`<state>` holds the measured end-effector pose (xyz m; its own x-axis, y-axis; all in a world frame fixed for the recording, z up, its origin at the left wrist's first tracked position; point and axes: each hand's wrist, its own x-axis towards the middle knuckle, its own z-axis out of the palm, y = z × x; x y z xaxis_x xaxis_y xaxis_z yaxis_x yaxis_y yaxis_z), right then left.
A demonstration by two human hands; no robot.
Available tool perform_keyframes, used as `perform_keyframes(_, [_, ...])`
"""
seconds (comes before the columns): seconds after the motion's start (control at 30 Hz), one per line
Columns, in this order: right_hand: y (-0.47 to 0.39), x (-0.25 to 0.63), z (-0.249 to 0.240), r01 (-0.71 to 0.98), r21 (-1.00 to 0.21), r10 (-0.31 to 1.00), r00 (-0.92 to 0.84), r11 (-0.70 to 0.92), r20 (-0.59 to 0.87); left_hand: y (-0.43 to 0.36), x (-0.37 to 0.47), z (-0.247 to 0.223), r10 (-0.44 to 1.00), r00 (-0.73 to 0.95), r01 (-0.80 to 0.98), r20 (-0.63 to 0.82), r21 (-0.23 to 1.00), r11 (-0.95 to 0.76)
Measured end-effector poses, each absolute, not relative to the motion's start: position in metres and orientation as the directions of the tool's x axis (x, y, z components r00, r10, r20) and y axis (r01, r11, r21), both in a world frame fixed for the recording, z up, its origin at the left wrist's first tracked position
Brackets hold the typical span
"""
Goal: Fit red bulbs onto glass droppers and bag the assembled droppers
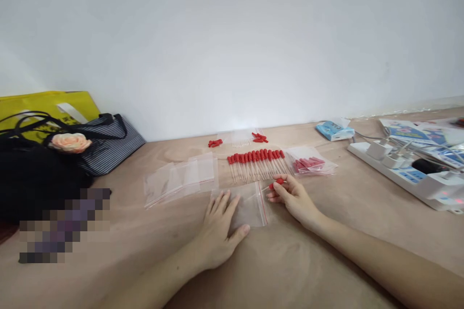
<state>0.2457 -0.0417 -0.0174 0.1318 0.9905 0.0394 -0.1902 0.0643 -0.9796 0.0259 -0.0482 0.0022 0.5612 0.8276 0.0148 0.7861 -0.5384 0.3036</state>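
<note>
My left hand (pixel 219 231) lies flat with fingers spread, pressing on a clear zip bag (pixel 250 207) whose red seal line faces right. Between the thumb and fingers of my right hand (pixel 295 198) is a dropper with a red rubber bulb (pixel 279 181). Its thin glass tube points left, at the bag's sealing edge; whether the tip is inside the bag I cannot tell. Just behind both hands, a row of red-bulbed droppers (pixel 255 161) lies side by side, tubes towards me. A zip bag with red bulbs inside (pixel 310 164) rests right of the row.
Several flat zip bags (pixel 181 178) overlap on the left. Loose red bulbs (pixel 260 138) and thin tubes (pixel 241 143) lie near the wall. A power strip (pixel 402 171) with plugs and a blue tissue pack (pixel 334 130) are at right. Bags (pixel 108 147) crowd the far left.
</note>
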Motion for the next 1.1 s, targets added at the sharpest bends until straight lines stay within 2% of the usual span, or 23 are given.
perform_keyframes(0.1, [-0.043, 0.249, -0.017, -0.043, -0.996, 0.996, 0.029, 0.084, 0.083, -0.042, 0.017, 0.011, 0.783, 0.622, 0.737, 0.004, 0.335, -0.588])
perform_keyframes(0.23, [-0.043, 0.254, -0.019, 0.047, -0.991, 0.99, -0.069, 0.127, 0.124, -0.03, 0.005, 0.02, 0.71, 0.704, 0.681, -0.003, 0.285, -0.675])
perform_keyframes(0.37, [-0.043, 0.255, -0.019, 0.092, -0.986, 0.984, -0.13, 0.137, 0.124, -0.03, 0.009, 0.015, 0.752, 0.658, 0.73, -0.018, 0.259, -0.632])
perform_keyframes(0.57, [-0.046, 0.249, -0.013, 0.31, -0.922, 0.968, -0.165, 0.231, 0.187, -0.034, 0.019, 0.008, 0.781, 0.624, 0.763, -0.025, 0.234, -0.603])
perform_keyframes(0.77, [-0.049, 0.233, -0.014, 0.371, -0.899, 0.957, -0.251, 0.231, 0.143, -0.037, 0.022, 0.012, 0.797, 0.603, 0.777, -0.02, 0.241, -0.582])
perform_keyframes(0.9, [-0.037, 0.245, -0.019, 0.346, -0.918, 0.956, -0.277, 0.196, 0.1, -0.032, 0.011, 0.018, 0.784, 0.62, 0.746, -0.032, 0.336, -0.576])
perform_keyframes(1.0, [-0.024, 0.261, -0.021, 0.311, -0.923, 0.95, -0.278, 0.228, 0.14, -0.024, -0.002, 0.02, 0.735, 0.678, 0.678, 0.004, 0.382, -0.628])
perform_keyframes(1.1, [-0.019, 0.267, -0.023, 0.365, -0.88, 0.945, -0.236, 0.303, 0.227, -0.019, -0.01, 0.018, 0.687, 0.727, 0.633, 0.012, 0.377, -0.676])
